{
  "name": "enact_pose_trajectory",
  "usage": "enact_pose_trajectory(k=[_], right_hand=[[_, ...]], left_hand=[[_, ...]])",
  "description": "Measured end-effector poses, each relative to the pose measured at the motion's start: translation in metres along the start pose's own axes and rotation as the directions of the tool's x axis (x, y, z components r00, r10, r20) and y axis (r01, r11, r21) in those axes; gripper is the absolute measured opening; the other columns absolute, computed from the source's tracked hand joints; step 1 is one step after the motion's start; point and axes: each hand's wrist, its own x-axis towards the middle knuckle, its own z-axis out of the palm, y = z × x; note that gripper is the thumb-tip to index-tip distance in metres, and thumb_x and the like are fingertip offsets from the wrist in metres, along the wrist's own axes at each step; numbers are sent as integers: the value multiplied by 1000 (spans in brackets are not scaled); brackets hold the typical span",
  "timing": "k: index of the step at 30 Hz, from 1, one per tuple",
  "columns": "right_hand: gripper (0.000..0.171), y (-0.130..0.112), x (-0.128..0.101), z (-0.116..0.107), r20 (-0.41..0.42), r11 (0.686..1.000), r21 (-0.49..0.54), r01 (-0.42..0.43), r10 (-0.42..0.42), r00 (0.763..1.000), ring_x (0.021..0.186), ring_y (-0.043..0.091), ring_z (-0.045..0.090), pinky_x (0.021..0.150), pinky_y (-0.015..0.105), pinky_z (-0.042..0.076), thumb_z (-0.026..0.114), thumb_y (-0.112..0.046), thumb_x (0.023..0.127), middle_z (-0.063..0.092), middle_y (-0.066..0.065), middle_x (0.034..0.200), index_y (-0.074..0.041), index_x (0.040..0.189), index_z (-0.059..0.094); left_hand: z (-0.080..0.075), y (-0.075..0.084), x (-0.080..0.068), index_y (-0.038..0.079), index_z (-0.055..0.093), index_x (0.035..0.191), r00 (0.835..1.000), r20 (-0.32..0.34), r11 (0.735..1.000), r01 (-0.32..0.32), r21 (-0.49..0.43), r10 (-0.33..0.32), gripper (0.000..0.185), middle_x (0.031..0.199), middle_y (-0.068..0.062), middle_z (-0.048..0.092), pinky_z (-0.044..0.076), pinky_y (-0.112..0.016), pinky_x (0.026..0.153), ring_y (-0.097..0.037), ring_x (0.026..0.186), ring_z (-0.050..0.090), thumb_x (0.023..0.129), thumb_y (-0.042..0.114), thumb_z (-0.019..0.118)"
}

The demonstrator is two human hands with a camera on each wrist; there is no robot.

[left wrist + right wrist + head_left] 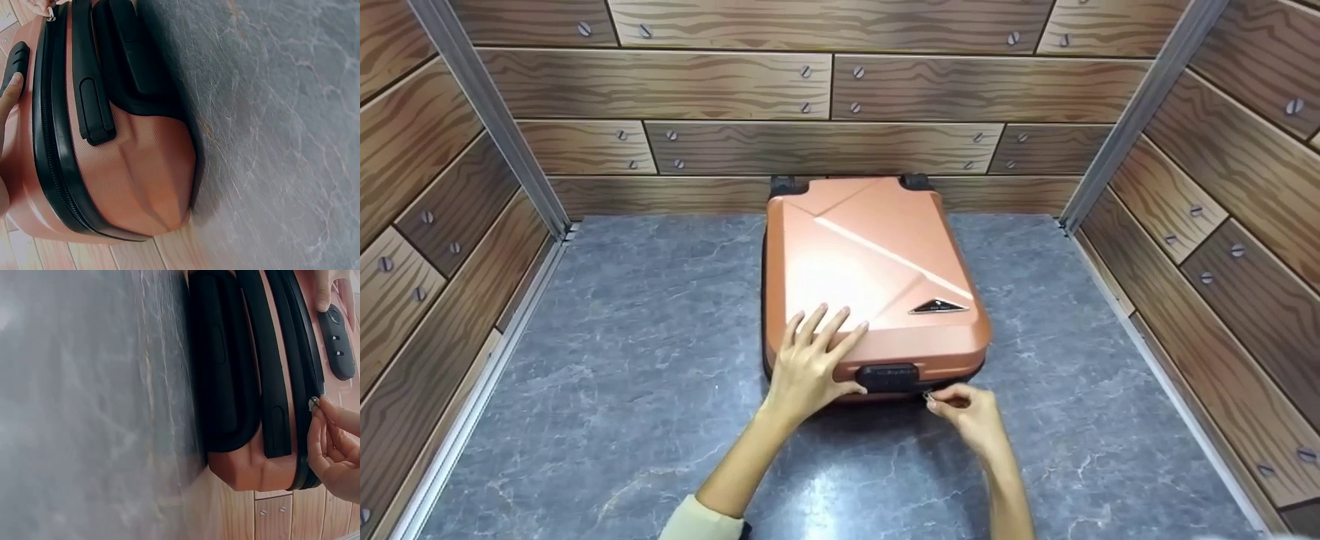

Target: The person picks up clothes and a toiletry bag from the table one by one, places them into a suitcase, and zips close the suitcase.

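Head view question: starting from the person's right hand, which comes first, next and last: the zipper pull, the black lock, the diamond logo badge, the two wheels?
From the right hand:
1. Zipper pull, pinched in its fingertips at the suitcase's near edge.
2. Black lock, just left of it on the near edge, beside the left hand.
3. Logo badge, farther up the lid.
4. Wheels, at the far end by the wall.

Left hand: the left hand [808,365] was bare, with no ring, watch or glove on it.
Left sleeve: a pale cream sleeve [701,523] covered the upper part of the left arm and ended in a dark edge; the forearm below it was uncovered.
Right hand: the right hand [971,415] was bare as well, without jewellery.
Right arm: no sleeve showed on the right forearm.
Nails: the nails looked short and unpainted in the right wrist view.
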Motion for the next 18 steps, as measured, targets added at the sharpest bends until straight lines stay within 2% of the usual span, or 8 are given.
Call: enact_pose_trajectory(k=[6,10,12,14,15,16,18], right_hand=[[10,-3,0,-13,45,993,-107,57,-52,998,72,17,63,66,22,50,70,5,75,67,15,82,6,85,68],[14,-13,-2,-31,12,983,-146,113,-112,994,73,13,62,67,21,50,71,3,76,67,15,85,6,89,68],[14,-21,-1,-41,-21,975,-132,177,-181,983,73,10,62,68,20,50,70,4,76,67,17,86,7,89,67],[12,-32,3,-50,-62,954,-95,285,-291,955,74,8,61,68,18,49,68,8,76,66,19,87,8,88,67],[11,-40,5,-52,-76,930,-81,358,-364,928,75,8,61,69,17,49,66,12,76,65,21,87,10,87,66],[11,-50,7,-54,-89,895,-74,440,-445,891,77,8,60,70,17,48,65,14,75,64,23,87,12,86,65],[16,-69,12,-54,-102,802,-111,587,-597,796,84,14,60,76,18,46,65,19,72,63,25,90,13,87,65]], left_hand=[[0,2,-2,21,53,131,1000,25,1000,-7,0,7,90,136,-8,45,22,-50,103,-33,127,35,54,62,75],[0,2,-2,21,52,132,999,33,1000,-11,1,11,90,137,-8,44,21,-50,104,-33,127,34,54,61,76],[-1,2,-2,22,52,132,999,35,1000,-11,1,11,91,137,-8,44,21,-50,104,-33,127,34,54,61,76],[-2,1,-2,22,52,132,999,36,1000,-10,1,10,91,137,-8,44,21,-50,104,-33,127,34,54,61,76],[-2,1,-2,21,52,132,999,35,1000,-10,1,10,91,137,-8,44,21,-50,104,-33,127,34,54,61,76],[-2,1,-2,21,53,132,999,34,1000,-11,1,11,91,137,-8,44,21,-50,104,-33,127,34,53,61,76],[-2,0,-2,21,53,132,999,35,1000,-9,4,9,91,137,-8,44,21,-50,104,-32,127,33,53,61,76]])
